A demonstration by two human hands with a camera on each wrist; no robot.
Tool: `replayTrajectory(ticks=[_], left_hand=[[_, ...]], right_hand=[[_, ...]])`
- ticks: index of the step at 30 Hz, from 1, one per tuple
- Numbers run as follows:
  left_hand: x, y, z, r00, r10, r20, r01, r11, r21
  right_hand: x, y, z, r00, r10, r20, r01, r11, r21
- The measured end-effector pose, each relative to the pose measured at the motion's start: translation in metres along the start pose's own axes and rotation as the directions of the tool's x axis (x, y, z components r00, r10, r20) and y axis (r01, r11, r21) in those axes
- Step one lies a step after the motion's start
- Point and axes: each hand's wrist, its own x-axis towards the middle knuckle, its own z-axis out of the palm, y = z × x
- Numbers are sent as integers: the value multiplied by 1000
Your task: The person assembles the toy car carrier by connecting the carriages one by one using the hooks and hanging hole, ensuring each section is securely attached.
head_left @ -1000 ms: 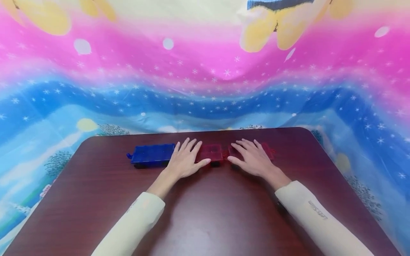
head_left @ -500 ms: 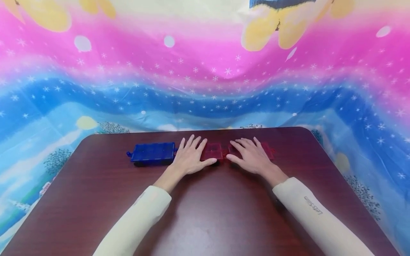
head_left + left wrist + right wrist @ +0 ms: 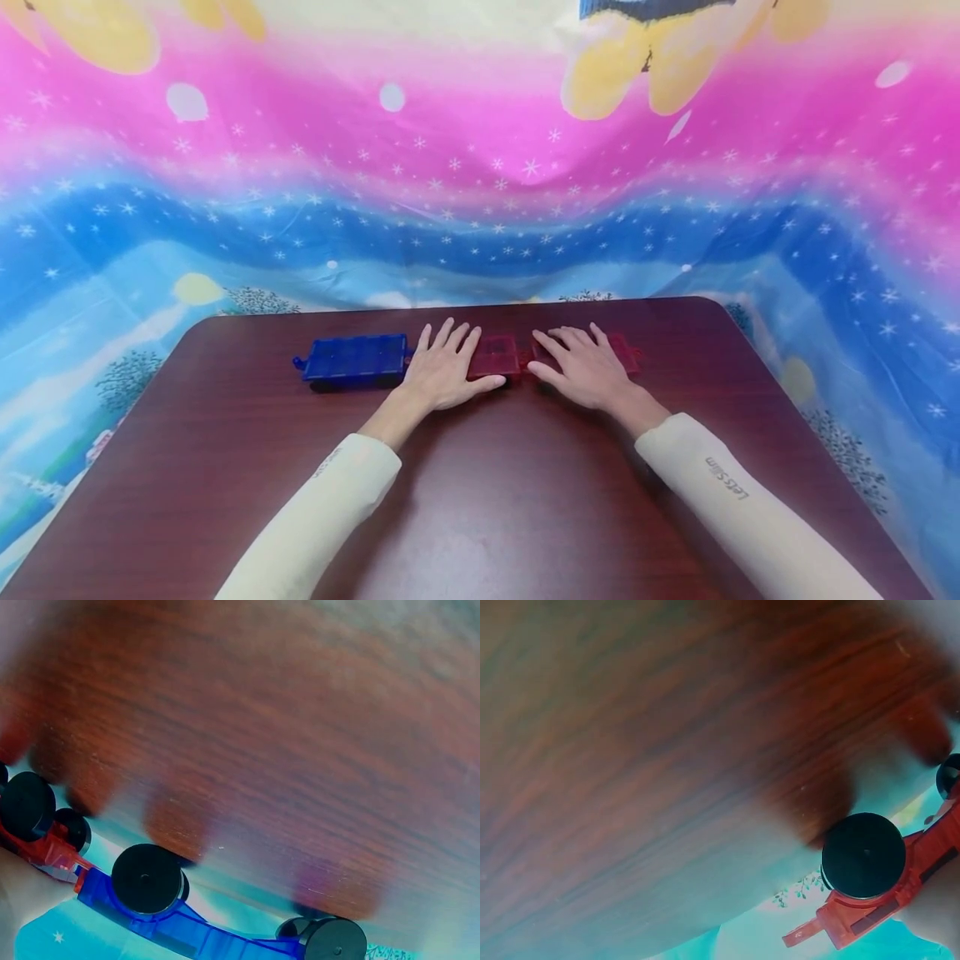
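Note:
Three toy wagons stand in a row near the far edge of the table. A blue wagon (image 3: 352, 361) is on the left, a red wagon (image 3: 497, 357) in the middle, and another red wagon (image 3: 625, 351) on the right. My left hand (image 3: 444, 368) lies flat with straight fingers over the joint between the blue and middle red wagons. My right hand (image 3: 581, 365) lies flat on the right red wagon, hiding most of it. From below, the left wrist view shows the blue wagon (image 3: 180, 930) with black wheels. The right wrist view shows a red wagon (image 3: 889, 904) and its wheel.
The dark wooden table (image 3: 487, 500) has rounded far corners, with bare surface between me and the wagons. A bright pink and blue starred cloth (image 3: 480, 208) hangs behind and around the table.
My left hand has slid slightly to the right, further onto the middle red wagon. The right hand and the wagons have hardly moved.

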Motion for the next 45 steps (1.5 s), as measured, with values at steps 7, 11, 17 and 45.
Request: replayTrajectory(ticks=[7,11,17,45], left_hand=[[1,-1,1,1000,-5,-2,5,1000,-11],[1,-2,-1,1000,-3,0,3,999,-41],[-1,-3,-1,1000,-4,-10,3,996,-85],[-2,-5,-2,1000,-3,-21,1,996,-92]], right_hand=[[2,1,1,1000,3,21,-3,1000,-17],[2,2,1,999,10,31,-9,999,-31],[3,3,-2,999,17,45,-16,999,-34],[7,12,-2,997,23,68,-23,1000,5]])
